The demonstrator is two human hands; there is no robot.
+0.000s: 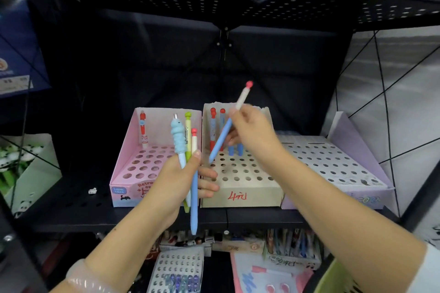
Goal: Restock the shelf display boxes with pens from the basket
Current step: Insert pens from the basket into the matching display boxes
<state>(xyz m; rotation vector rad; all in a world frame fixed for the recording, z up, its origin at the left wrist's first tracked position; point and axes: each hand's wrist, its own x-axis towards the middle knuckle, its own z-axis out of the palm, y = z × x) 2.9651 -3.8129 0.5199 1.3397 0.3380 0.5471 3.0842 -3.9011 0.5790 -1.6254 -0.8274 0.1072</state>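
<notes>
My left hand [177, 181] grips a bunch of three pens [194, 202]: a blue one with a red cap, a green one and one with a fluffy light-blue grip. It hovers in front of the pink display box [123, 173]. My right hand [256, 133] pinches a single blue pen with a white top and red cap [225, 129], tilted tip-down over the beige display box [252, 194]. That box holds several red and blue pens [213, 128] in its back rows. One red pen [143, 128] stands in the pink box.
A lilac display box [338, 162] with bare holes stands to the right on the black shelf [76, 207]. A green panda box [31, 169] is at the left. The shelf below holds more pen boxes [292, 247]. A green basket corner [333, 278] shows at bottom right.
</notes>
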